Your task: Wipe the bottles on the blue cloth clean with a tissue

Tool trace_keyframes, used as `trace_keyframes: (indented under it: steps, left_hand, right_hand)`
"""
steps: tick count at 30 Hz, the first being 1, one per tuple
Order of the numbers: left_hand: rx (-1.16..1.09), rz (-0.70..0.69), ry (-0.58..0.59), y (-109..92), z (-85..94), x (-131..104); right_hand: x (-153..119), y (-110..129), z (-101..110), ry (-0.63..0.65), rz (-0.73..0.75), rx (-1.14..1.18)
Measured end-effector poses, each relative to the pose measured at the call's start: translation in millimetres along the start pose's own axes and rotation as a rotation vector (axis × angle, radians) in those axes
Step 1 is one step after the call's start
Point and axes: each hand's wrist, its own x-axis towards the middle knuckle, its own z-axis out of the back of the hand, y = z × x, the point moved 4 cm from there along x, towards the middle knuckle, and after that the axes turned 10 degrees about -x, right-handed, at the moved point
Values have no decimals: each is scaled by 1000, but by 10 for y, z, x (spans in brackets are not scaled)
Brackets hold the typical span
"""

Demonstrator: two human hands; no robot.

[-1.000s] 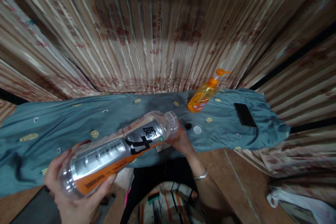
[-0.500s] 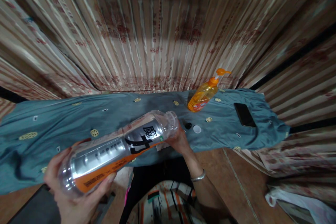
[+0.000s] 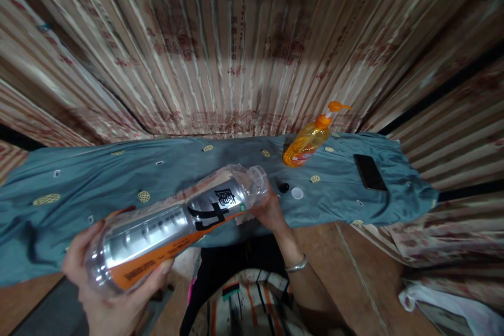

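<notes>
One bottle [image 3: 177, 233], clear plastic with a silver and orange label, lies nearly level across both our hands, above the near edge of the tabletop [image 3: 79, 199]. Its base points to 8 o'clock and its open mouth to 2 o'clock. We see no cap on it.

Left hand [image 3: 108, 294] is cupped under and around the base, fingers curled up both sides. Right hand [image 3: 268, 210] sits under the neck, closed on it just behind the mouth; most of its fingers are hidden by the bottle.

Handling, as we judge it: it looks empty or close to it, so light. Thin walls, so it will dent under a hard squeeze. The smooth label film is probably a bit slippery, while the ribbed base and the stiff neck ring are the safe places to hold, which is where we have it now. Open mouth means anything left inside can run out if the neck dips.

Counts on the teal cloth:
- one orange pump bottle [image 3: 307, 142], at 1 o'clock from the mouth, leaning
- one small black cap [image 3: 283, 187], just beside the mouth at 3 o'clock
- one white cap [image 3: 296, 193], touching or nearly touching the black one, on its right
- one black phone [image 3: 369, 172], flat, well apart at 3 o'clock

One bracelet [image 3: 297, 265] on our right wrist. Two hands in view, both ours.
</notes>
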Motion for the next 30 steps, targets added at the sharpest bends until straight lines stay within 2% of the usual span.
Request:
trace_keyframes:
  steps: [3, 11, 16, 20, 24, 28, 30]
  left_hand:
    - [-42, -23, 28, -42, -9, 22]
    - [-67, 51, 0, -161, -36, 38]
    - [-28, -58, 25, -73, -1, 6]
    - [-60, -13, 3, 56, 41, -37]
    - [-34, -43, -1, 15, 25, -44]
    - [-37, 23, -21, -26, -4, -34]
    - [-51, 6, -13, -33, -14, -35]
  right_hand:
    - [0, 3, -13, -1, -12, 5]
    - [10, -19, -24, -10, -1, 13]
    - [0, -29, -27, -8, -19, 9]
    - [-3, -20, -26, -14, 2, 8]
    - [-2, -26, -27, -23, 6, 35]
    - [-1, -54, -41, -10, 8, 59]
    - [-1, -78, -43, -14, 0, 45]
